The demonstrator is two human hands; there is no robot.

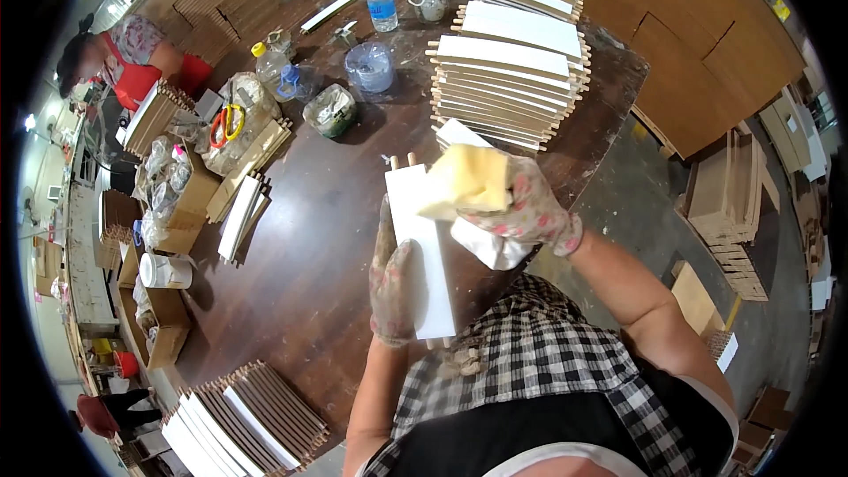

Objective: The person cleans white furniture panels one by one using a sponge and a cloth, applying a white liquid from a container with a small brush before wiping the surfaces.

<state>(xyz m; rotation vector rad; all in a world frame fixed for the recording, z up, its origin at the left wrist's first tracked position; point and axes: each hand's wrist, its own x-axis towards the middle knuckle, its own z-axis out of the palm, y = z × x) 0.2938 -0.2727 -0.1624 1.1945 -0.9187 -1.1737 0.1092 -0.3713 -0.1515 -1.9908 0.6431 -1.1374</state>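
My left hand [391,290], in a patterned work glove, grips the side of a white slat [422,274] with wooden pegs at its ends. The slat stands out lengthwise in front of me over the table. My right hand [530,208], gloved too, is closed on a yellow sponge [466,178] beside the slat's far right edge. Whether the sponge touches the slat I cannot tell. Below the right hand lies a crumpled white cloth [493,246] by the table edge. Another white slat [459,134] shows partly behind the sponge.
Slat stacks stand at the table's far right [508,62] and near left [243,420]. A water bottle [381,0], a plastic tub [369,69], a dark bowl [330,111] and scissors [228,126] occupy the far left. A person in red [137,71] works beyond; cardboard stacks [724,212] stand right.
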